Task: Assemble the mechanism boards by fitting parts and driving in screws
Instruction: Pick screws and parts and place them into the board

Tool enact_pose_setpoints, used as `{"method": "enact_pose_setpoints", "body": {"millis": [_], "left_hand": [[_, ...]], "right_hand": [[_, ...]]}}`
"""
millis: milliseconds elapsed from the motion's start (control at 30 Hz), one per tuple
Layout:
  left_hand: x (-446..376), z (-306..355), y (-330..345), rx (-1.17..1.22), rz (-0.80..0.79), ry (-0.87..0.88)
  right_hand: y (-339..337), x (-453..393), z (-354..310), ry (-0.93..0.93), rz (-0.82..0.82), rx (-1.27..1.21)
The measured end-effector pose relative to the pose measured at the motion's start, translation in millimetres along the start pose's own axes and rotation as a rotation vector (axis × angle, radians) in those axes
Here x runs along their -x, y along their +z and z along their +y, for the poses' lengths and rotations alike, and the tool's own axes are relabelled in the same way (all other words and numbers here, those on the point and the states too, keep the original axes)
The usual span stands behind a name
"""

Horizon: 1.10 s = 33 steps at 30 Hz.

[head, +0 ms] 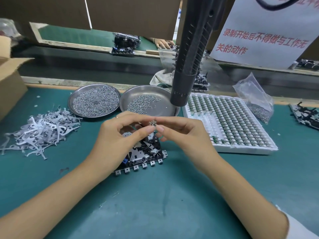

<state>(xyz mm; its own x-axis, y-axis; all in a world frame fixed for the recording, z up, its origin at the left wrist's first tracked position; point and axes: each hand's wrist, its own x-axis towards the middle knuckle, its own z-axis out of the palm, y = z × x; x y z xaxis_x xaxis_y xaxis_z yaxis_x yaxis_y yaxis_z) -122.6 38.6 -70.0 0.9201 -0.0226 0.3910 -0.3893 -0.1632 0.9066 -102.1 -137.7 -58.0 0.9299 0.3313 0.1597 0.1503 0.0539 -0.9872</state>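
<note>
A black and silver mechanism board (146, 156) lies on the green mat at the centre, partly hidden under my hands. Just above it my left hand (119, 135) and my right hand (179, 131) meet fingertip to fingertip. Between the fingertips sits a small cluster of screws (152, 123), pinched from both sides. A dark electric screwdriver (189, 57) hangs down from above, its tip just behind and to the right of my hands.
Two steel dishes of screws (95, 100) (146, 100) stand behind the board. A heap of grey metal levers (39, 130) lies left, a white tray of small parts (229, 123) right, with a plastic bag of screws (257, 102). A cardboard box (8, 85) is far left.
</note>
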Motion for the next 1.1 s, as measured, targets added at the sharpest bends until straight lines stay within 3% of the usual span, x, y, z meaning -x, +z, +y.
{"method": "enact_pose_setpoints", "body": {"millis": [200,400,533,833,1100], "left_hand": [[-1.4,4.4,-4.9,-0.008,-0.015,-0.002],[6.8,5.8,-9.6,-0.179,-0.047,0.04],[15.4,3.3,-17.5,-0.271,-0.094,0.046],[27.4,-1.4,-29.9,-0.194,-0.017,-0.083],[30.2,0.9,-27.4,-0.289,-0.024,-0.032]], "right_hand": [[1.8,1.1,-0.1,-0.07,-0.039,0.081],[6.1,4.5,5.4,-0.154,-0.019,0.181],[9.7,7.5,13.0,-0.256,-0.036,0.4],[20.2,10.7,27.9,-0.495,-0.192,0.711],[20.8,9.1,31.3,-0.605,-0.201,0.814]]}}
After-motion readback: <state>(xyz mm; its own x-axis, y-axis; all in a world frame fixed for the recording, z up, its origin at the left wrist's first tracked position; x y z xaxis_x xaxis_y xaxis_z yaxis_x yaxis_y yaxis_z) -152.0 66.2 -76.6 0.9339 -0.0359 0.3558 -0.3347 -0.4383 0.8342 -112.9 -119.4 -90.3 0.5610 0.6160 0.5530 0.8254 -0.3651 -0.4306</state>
